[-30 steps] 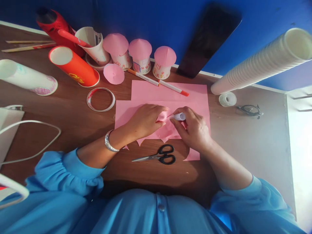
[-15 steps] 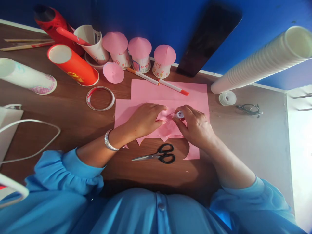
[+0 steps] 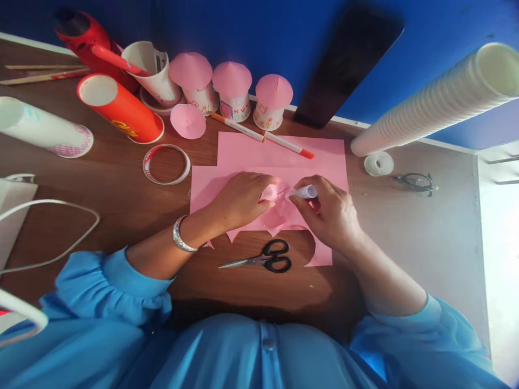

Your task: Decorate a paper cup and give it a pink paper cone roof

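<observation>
My left hand (image 3: 245,200) is curled around the edge of a small cut piece of pink paper (image 3: 278,213), thumb on the near side and fingers on the far side. In my right hand (image 3: 330,208) a small white glue tube (image 3: 306,192) is gripped between thumb and fingers. It lies tilted, its narrow end at the paper piece, beside a slit or fold line. Beneath both hands are larger pink sheets (image 3: 243,151) with scalloped cut edges. Black-handled scissors (image 3: 259,260) rest just in front of them.
Two markers (image 3: 287,145) lie on the pink sheet. Behind stand several paper cups with pink cone tops (image 3: 232,81). A tape ring (image 3: 166,164) and red tube (image 3: 121,111) are at left. A tall cup stack (image 3: 433,102) and a white spool (image 3: 378,163) are at right.
My right hand has tipped the glue tube over toward the right, so more of its length shows. My left hand stays on the paper piece.
</observation>
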{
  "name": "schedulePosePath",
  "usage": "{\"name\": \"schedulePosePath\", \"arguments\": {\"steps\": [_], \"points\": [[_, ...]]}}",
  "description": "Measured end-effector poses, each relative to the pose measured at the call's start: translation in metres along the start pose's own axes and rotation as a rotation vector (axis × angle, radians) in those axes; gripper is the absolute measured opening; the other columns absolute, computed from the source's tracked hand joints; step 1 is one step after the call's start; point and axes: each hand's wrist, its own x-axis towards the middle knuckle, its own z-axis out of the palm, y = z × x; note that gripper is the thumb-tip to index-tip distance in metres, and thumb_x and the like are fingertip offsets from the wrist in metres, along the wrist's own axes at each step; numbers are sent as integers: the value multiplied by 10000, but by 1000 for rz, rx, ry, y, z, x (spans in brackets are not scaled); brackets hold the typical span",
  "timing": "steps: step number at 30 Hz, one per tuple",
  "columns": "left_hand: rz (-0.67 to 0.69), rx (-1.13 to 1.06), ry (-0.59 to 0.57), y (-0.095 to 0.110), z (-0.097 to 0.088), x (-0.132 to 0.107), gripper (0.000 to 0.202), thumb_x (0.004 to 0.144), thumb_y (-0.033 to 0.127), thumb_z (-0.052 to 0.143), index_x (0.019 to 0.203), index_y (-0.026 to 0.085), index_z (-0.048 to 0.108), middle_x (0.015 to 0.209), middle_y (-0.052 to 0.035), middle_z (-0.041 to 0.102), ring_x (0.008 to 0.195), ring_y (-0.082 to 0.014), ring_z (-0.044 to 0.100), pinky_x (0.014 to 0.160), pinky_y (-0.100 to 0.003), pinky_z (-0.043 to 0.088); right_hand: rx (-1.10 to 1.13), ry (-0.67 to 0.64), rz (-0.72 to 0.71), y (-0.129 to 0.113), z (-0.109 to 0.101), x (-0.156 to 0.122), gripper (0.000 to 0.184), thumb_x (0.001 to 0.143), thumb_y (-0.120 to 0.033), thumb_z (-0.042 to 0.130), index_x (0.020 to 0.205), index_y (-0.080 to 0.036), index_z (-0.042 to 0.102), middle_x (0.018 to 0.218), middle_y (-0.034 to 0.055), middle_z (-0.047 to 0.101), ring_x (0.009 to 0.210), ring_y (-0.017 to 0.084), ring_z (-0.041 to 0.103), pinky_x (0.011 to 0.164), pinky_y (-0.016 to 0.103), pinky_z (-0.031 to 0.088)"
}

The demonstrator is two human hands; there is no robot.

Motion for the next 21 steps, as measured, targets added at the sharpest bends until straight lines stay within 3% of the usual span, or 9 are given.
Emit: {"name": "schedulePosePath", "arguments": {"steps": [6,15,21], "points": [[-17,15,-25,0,0,-1,381,955,319,615,1309,196,687,1331,-68,746,1248,-289,685,1076,-413,512,-3,-13,-21,9,7,2,49,954,-229,637,994,-205,624,847,11,690,572,126,557,593,279,452],[2,14,9,0,1,-2,366,970,298,605,1302,174,696,1309,-78,756,1219,-287,703,1081,-422,517,-81,-24,-23,14,13,8,60,974,-251,583,989,-207,620,876,49,708,688,174,622,623,293,456],[-8,45,-12,0,0,0,353,938,268,600,1264,189,711,1253,-84,778,1173,-296,723,1015,-420,546,-141,116,-15,13,2,7,69,950,-254,612,1005,-214,621,842,33,706,607,162,592,599,300,451]]}}
